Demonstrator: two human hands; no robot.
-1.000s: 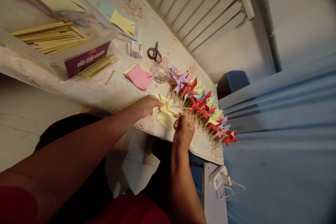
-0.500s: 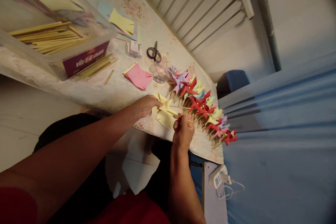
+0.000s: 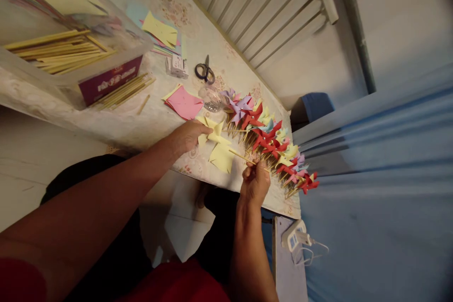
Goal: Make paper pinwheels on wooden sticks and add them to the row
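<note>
My left hand (image 3: 191, 134) pinches a folded pale yellow paper pinwheel (image 3: 214, 131) near the table's front edge. A thin stick runs to the right from behind it; I cannot tell if the two are joined. Just below lies a flat yellow paper square (image 3: 221, 157) with slits cut in it. Between the fingers of my right hand (image 3: 256, 180) is a slim wooden stick (image 3: 239, 155), its free end pointing left over the paper. Rows of finished pinwheels (image 3: 271, 139) in red, purple, yellow and blue lie close by on the right.
Pink paper squares (image 3: 184, 102), a small bag of metal pieces (image 3: 212, 100), scissors (image 3: 204, 71) and a little box (image 3: 177, 66) lie behind. At left stands a clear bin (image 3: 141, 52) of sticks, with loose sticks (image 3: 123, 93) beside it. A power strip (image 3: 294, 236) sits lower right.
My right hand has drawn away to the right with the stick, apart from the yellow pinwheel. My left hand and the pinwheel have shifted slightly left and up in view.
</note>
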